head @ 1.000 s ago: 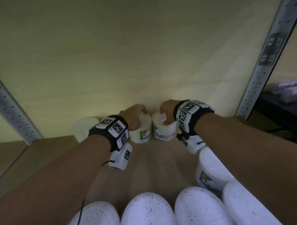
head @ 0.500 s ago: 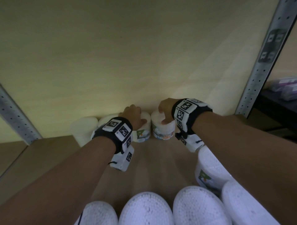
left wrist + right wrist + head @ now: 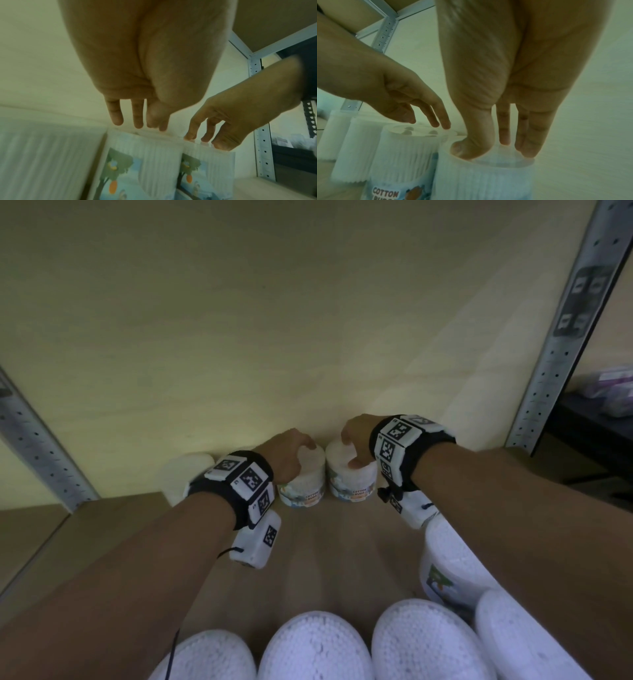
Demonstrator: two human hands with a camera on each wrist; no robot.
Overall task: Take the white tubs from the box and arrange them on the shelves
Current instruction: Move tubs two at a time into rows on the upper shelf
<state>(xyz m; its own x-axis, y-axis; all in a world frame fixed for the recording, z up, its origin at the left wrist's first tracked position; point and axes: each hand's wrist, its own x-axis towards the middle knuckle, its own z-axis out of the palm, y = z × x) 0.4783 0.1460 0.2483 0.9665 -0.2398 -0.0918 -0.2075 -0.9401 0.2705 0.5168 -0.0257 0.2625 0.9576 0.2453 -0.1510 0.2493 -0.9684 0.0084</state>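
Two white cotton-bud tubs stand side by side on the wooden shelf [image 3: 342, 546], against the back wall. My left hand [image 3: 293, 448] hangs over the left tub [image 3: 303, 484]. Its fingers [image 3: 137, 119] point straight down, with their tips at or just above the lid; I cannot tell if they touch. My right hand [image 3: 356, 440] rests on the right tub [image 3: 352, 482]. Its thumb and straight fingertips [image 3: 505, 140] press on the clear lid [image 3: 488, 162] and do not wrap round it. Both tubs stand upright, picture labels facing me.
More white tubs [image 3: 186, 474] stand at the back left, partly behind my left wrist. A row of tubs [image 3: 315, 645] lines the shelf's front edge, with another [image 3: 448, 563] under my right forearm. Perforated metal uprights [image 3: 565, 337] [image 3: 41, 446] flank the bay.
My left hand's fingers were curled over the left tub's lid and now hang straight. The right hand stays on its lid. Both tubs stay at the back wall.
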